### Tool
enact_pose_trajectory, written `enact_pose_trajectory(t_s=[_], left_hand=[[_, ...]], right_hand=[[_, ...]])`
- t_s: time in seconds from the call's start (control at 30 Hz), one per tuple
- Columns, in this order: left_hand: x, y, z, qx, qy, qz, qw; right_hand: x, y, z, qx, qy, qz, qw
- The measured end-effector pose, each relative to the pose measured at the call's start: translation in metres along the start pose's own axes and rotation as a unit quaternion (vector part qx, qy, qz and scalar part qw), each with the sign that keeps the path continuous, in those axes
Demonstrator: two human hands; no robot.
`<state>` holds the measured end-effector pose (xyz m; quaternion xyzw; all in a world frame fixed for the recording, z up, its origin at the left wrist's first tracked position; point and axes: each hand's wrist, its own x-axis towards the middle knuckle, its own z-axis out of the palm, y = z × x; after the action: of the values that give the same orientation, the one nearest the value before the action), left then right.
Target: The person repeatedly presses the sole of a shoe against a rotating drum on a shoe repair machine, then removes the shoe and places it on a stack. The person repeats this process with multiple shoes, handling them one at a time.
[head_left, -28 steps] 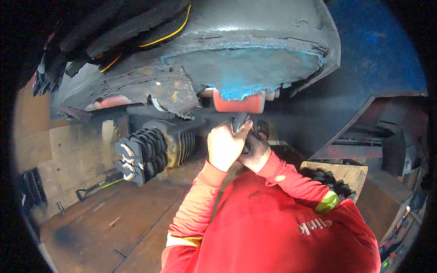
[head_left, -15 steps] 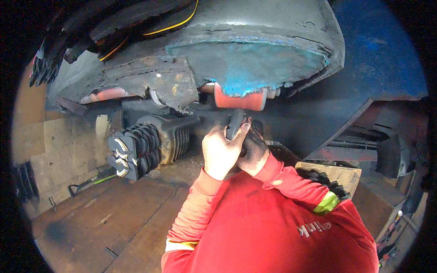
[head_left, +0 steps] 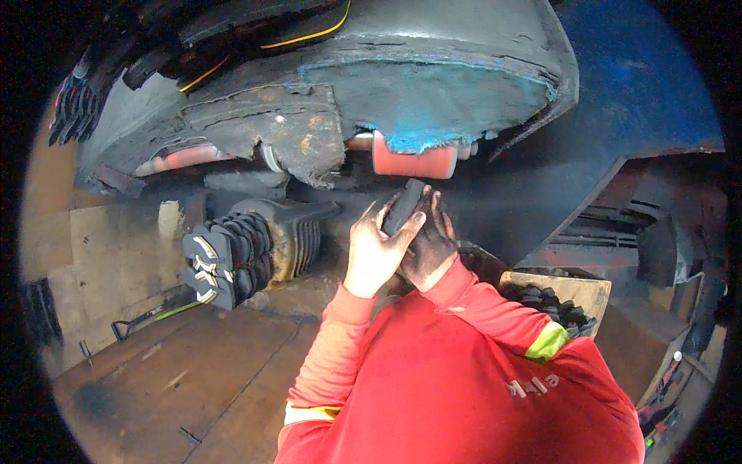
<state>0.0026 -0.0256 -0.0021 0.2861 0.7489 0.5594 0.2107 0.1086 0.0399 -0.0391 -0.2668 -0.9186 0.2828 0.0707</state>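
Dark slab held by left hand, right hand grip unclear; on slip, either could be scraped by red drum.

From where I stood, I noted pale lettering (one short word) across the chest of the red shirt.

A tan wall borders stained brown floor.
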Motion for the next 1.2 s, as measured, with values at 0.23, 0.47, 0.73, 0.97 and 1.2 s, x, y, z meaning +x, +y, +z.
enact_pose_trajectory(t_s=[0.23, 0.47, 0.73, 0.97, 1.2], left_hand=[[0.015, 0.019, -0.007, 0.197, -0.014, 0.075, 0.977], [0.022, -0.006, 0.0, 0.248, -0.019, 0.066, 0.966], [0.024, -0.014, 0.013, 0.207, 0.013, 0.053, 0.977], [0.008, -0.004, 0.009, 0.229, -0.002, 0.013, 0.973], [0.024, 0.006, 0.009, 0.276, -0.061, -0.084, 0.955]], right_hand=[[0.008, 0.002, 0.015, 0.05, 0.074, -0.067, 0.994], [0.012, 0.007, 0.019, 0.133, 0.053, -0.073, 0.987], [0.015, 0.019, -0.001, 0.1, 0.027, -0.126, 0.987], [0.007, 0.021, 0.002, 0.008, 0.06, -0.099, 0.993], [0.015, 0.005, -0.013, 0.243, -0.067, -0.027, 0.967]])
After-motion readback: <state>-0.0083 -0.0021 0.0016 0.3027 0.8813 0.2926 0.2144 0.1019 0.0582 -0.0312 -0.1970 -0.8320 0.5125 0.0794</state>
